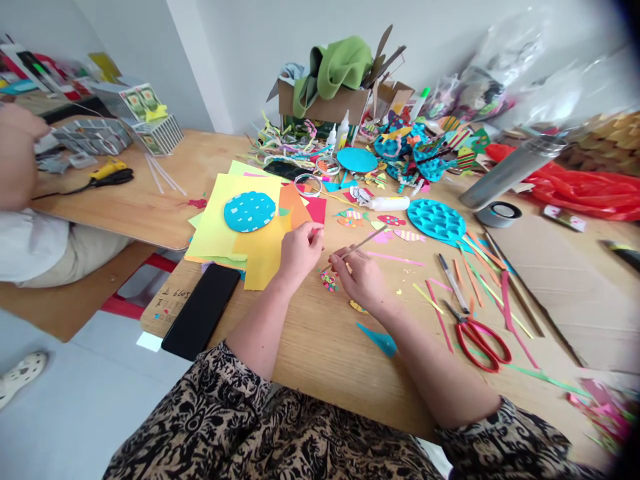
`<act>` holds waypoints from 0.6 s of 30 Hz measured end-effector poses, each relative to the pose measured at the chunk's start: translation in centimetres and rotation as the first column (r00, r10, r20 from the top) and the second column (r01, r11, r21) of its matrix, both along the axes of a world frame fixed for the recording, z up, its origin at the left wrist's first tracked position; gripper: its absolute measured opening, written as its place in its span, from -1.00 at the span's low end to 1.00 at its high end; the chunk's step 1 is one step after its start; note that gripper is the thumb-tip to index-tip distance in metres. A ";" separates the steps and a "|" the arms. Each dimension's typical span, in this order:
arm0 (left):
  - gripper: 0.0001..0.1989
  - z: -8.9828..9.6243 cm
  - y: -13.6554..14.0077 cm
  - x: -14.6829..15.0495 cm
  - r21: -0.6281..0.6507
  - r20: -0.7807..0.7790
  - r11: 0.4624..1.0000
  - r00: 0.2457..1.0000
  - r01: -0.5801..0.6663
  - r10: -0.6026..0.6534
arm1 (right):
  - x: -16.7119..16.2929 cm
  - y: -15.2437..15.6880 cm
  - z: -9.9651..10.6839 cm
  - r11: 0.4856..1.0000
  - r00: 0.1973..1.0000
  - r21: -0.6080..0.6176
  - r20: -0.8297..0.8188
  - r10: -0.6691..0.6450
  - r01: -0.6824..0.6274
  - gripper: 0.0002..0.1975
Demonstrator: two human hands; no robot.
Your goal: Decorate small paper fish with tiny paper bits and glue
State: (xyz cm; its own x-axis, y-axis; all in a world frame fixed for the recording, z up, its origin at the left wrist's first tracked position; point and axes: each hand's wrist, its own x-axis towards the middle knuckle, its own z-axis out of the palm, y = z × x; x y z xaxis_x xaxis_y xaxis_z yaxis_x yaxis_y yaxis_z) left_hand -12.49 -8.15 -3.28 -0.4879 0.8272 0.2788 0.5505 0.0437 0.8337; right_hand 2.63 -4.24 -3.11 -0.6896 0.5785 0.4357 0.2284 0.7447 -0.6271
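My right hand (361,273) grips a thin greyish stick (373,237), whose far end slants up and to the right; its exact kind is unclear. The near tip points down by a small heap of colourful paper dots (329,281) on the table. My left hand (301,252) hovers just left of it, thumb and fingertips pinched together; anything between them is too small to name. Beneath and beside that hand lie yellow paper sheets (260,261). Cut-out paper fish (391,220) rest beyond my hands. A yellow paper piece (358,307) is partly hidden under my right wrist.
Red-handled scissors (481,343), a pen (454,283) and paper strips lie to the right. A black phone (201,312) sits at the left edge. Behind are a white glue bottle (389,203), blue ovals and a cardboard box (325,100). Another person's arm (17,157) shows far left.
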 end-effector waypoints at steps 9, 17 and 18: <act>-0.83 -0.3 0.1 0.0 0.003 0.014 1.000 1.000 0.011 -0.011 | 7.0 -0.5 0.8 0.960 0.961 -0.137 -0.096 -0.259 0.245 -0.67; -0.83 -0.3 0.0 0.4 -0.003 0.015 1.000 0.999 0.030 -0.030 | 10.4 -1.6 -1.7 0.960 0.954 -0.028 -0.102 -0.281 0.280 -0.72; -0.83 -0.3 0.0 0.5 -0.004 0.012 0.999 0.999 0.033 -0.032 | 10.4 -1.6 -1.7 0.961 0.956 -0.017 -0.100 -0.275 0.275 -0.72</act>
State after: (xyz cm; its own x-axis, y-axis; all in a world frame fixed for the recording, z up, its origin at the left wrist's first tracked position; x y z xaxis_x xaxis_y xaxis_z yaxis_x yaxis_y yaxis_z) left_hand -12.00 -8.14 -3.55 -0.4641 0.8438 0.2695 0.5414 0.0294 0.8402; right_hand 13.07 -5.88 -4.78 -0.4566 0.7408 0.4927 0.3596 0.6602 -0.6594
